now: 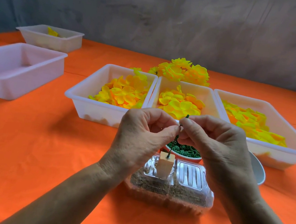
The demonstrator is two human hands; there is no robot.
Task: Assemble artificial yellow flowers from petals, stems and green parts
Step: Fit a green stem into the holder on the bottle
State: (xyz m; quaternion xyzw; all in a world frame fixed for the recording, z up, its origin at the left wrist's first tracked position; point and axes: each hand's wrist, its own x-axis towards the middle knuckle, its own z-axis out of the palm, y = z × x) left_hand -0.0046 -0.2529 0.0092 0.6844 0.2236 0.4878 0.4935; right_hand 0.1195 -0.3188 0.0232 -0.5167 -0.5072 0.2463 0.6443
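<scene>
Overhead, orange tablecloth (pixel 22 150) meets grey backdrop (pixel 157 17).

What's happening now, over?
Left hand and right hand both pinching stem. Stem standing in block. No petals on. Nothing in the way.

Both forearms are bare to the frame's edge, no sleeves showing; the left hand (pixel 140 137) and right hand (pixel 216 147) wear nothing visible.

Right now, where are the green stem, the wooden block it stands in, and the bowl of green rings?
green stem (pixel 172 147): head view, on its shaft below the fingers.
wooden block (pixel 164 167): head view, on its front face.
bowl of green rings (pixel 185 149): head view, on the rings inside.
</scene>
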